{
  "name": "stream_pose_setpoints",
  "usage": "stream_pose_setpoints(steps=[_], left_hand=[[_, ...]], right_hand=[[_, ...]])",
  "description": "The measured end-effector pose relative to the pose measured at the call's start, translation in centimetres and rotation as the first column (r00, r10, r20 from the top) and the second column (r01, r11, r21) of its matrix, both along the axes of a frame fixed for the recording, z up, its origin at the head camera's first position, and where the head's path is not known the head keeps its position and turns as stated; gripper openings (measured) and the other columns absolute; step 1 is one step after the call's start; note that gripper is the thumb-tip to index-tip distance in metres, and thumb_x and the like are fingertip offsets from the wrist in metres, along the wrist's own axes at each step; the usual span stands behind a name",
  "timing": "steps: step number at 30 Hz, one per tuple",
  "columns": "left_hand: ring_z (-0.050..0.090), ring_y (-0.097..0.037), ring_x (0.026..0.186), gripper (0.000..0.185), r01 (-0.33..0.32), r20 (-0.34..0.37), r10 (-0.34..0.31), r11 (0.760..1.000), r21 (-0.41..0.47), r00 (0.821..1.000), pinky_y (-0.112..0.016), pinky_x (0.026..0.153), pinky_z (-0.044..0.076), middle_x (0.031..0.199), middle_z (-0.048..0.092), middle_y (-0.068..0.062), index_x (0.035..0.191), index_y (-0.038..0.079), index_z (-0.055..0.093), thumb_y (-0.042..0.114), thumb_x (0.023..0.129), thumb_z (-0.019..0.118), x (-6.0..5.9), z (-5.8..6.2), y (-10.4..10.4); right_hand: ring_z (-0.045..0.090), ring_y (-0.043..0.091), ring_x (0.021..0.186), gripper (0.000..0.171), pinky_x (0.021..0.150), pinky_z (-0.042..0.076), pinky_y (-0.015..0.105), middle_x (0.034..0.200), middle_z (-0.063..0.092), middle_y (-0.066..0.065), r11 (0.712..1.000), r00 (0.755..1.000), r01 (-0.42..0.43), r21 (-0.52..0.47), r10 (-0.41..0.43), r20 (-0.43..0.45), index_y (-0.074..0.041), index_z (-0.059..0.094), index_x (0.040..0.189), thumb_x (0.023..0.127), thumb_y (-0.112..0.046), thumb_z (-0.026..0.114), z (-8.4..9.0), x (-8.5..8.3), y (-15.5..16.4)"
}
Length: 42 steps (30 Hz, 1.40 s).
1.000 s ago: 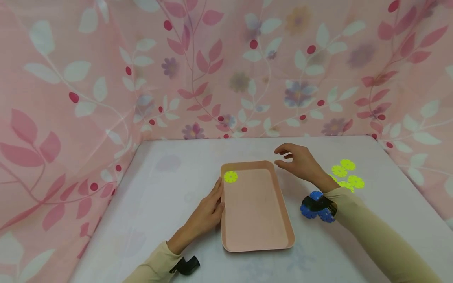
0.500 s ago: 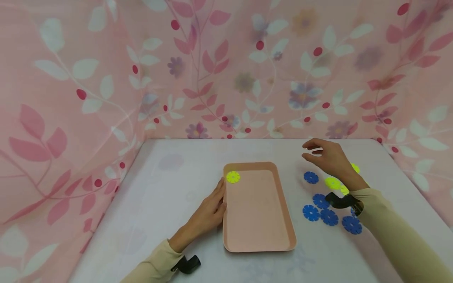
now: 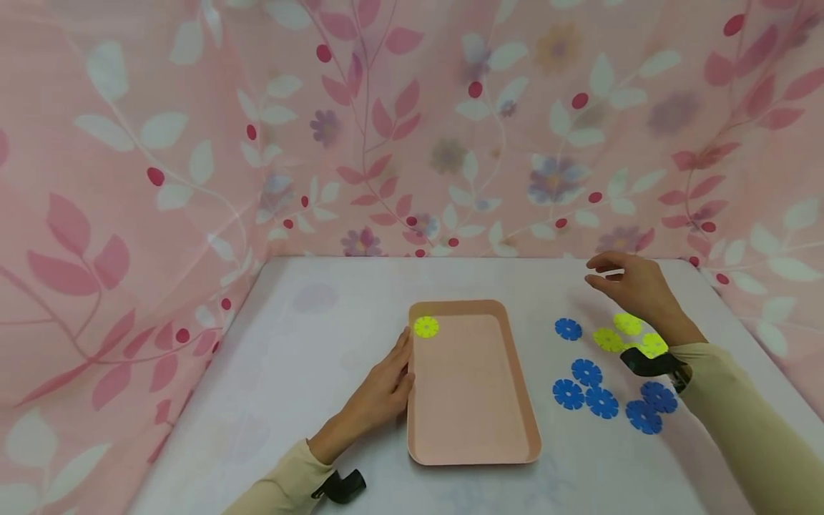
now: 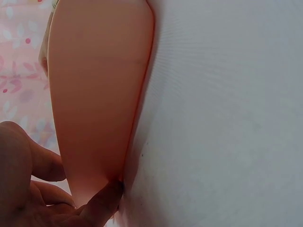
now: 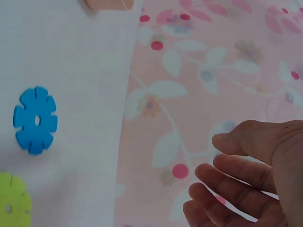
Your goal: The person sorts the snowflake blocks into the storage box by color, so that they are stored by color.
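Note:
A shallow pink tray (image 3: pixel 473 400) lies on the white table, with one yellow notched disc (image 3: pixel 426 327) in its far left corner. My left hand (image 3: pixel 381 383) rests against the tray's left side; in the left wrist view its fingertips touch the tray wall (image 4: pixel 102 94). Over the far right part of the table hovers my right hand (image 3: pixel 634 286), fingers loosely bent and holding nothing. Below it lie several yellow notched discs (image 3: pixel 607 340), partly hidden by the wrist. A single blue notched disc (image 3: pixel 569 329) lies nearby, also seen in the right wrist view as a blue disc (image 5: pixel 35 120).
Several more blue discs (image 3: pixel 601 403) lie right of the tray, nearer the front. A pink floral curtain (image 3: pixel 412 129) hangs behind and beside the white table (image 3: pixel 309 343). Black wrist cameras (image 3: pixel 344 488) are worn on both wrists.
My right hand has moved right, from beside the tray's far right corner to above the yellow discs, uncovering blue discs. My left hand stays at the tray.

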<state>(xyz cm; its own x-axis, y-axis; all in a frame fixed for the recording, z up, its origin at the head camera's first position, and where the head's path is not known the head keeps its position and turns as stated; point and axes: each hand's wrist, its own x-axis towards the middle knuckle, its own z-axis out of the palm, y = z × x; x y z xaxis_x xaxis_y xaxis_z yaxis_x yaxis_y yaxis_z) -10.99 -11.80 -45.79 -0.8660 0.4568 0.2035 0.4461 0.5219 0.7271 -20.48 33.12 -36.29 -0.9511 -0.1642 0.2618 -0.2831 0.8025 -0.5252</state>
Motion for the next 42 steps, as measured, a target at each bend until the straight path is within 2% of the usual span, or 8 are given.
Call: stream_pose_setpoints(steps=[2,8,12,15,24,31,37,42], left_hand=[[0.015,-0.024,0.155,0.065,0.004,0.004,-0.004,1.0,-0.002,1.0,-0.044,0.121,0.022,0.17,0.013,-0.021,0.159,-0.01,0.021,0.002,0.104,0.053,0.0,0.0,0.0],[0.014,-0.024,0.155,0.065,0.025,0.008,-0.026,1.0,0.009,1.0,-0.043,0.121,0.021,0.17,0.012,-0.02,0.159,-0.01,0.021,0.003,0.105,0.052,-0.1,-0.2,0.5],[0.015,-0.025,0.155,0.065,0.007,0.0,-0.007,1.0,0.015,1.0,-0.045,0.121,0.022,0.17,0.013,-0.019,0.16,-0.009,0.022,0.001,0.104,0.053,-0.1,0.0,0.5],[0.016,-0.026,0.155,0.065,-0.002,0.0,0.002,1.0,0.019,1.0,-0.045,0.121,0.022,0.17,0.013,-0.019,0.16,-0.009,0.022,0.0,0.104,0.054,0.0,0.1,0.3],[0.015,-0.025,0.155,0.065,0.002,0.016,-0.002,1.0,0.015,1.0,-0.042,0.121,0.021,0.17,0.014,-0.02,0.159,-0.01,0.022,0.001,0.104,0.054,0.1,0.0,0.2],[0.018,-0.029,0.154,0.064,0.001,-0.006,-0.001,1.0,0.025,1.0,-0.048,0.12,0.024,0.169,0.016,-0.022,0.158,-0.013,0.024,-0.002,0.102,0.055,0.2,0.1,-0.1],[0.018,-0.029,0.154,0.063,0.004,-0.014,-0.004,1.0,0.018,1.0,-0.047,0.12,0.023,0.168,0.016,-0.024,0.157,-0.014,0.024,-0.002,0.103,0.054,0.0,0.0,0.0],[0.02,-0.031,0.154,0.063,0.009,-0.032,-0.009,1.0,0.02,0.999,-0.049,0.119,0.025,0.168,0.016,-0.025,0.157,-0.015,0.025,-0.004,0.102,0.054,0.0,0.0,0.0]], right_hand=[[0.066,0.048,0.107,0.028,0.087,0.059,0.045,0.117,0.069,0.026,1.0,1.0,0.005,0.008,-0.005,0.004,0.003,0.069,0.12,0.099,-0.015,0.072,0.0,-0.2,0.6],[0.065,0.052,0.105,0.029,0.079,0.061,0.049,0.116,0.068,0.03,0.998,0.998,0.055,0.033,-0.056,0.034,0.005,0.067,0.122,0.101,-0.015,0.069,0.0,-0.2,2.8],[0.063,0.053,0.104,0.03,0.076,0.061,0.047,0.116,0.067,0.031,0.996,0.996,0.075,0.039,-0.077,0.043,0.006,0.067,0.122,0.101,-0.015,0.068,-0.2,-0.6,3.7],[0.062,0.053,0.104,0.03,0.079,0.058,0.059,0.115,0.067,0.032,0.996,0.996,0.075,0.052,-0.077,0.054,0.007,0.068,0.122,0.101,-0.014,0.067,-0.7,-1.0,4.4],[0.057,0.057,0.109,0.033,0.084,0.052,0.066,0.116,0.065,0.035,0.988,0.986,0.074,0.136,-0.093,0.138,0.009,0.067,0.124,0.098,-0.011,0.068,-2.8,-1.4,7.8],[0.055,0.059,0.114,0.039,0.09,0.049,0.068,0.125,0.06,0.039,0.986,0.964,0.045,0.159,-0.085,0.253,0.011,0.062,0.131,0.097,-0.008,0.07,-4.7,-1.4,10.3],[0.047,0.063,0.117,0.047,0.088,0.048,0.07,0.128,0.055,0.043,0.982,0.931,0.057,0.181,-0.117,0.346,0.011,0.058,0.136,0.096,-0.011,0.07,-6.2,-1.4,11.9],[0.045,0.064,0.116,0.051,0.088,0.044,0.074,0.127,0.054,0.043,0.976,0.919,0.069,0.207,-0.143,0.368,0.009,0.058,0.136,0.093,-0.013,0.074,-7.0,-1.4,12.3]])
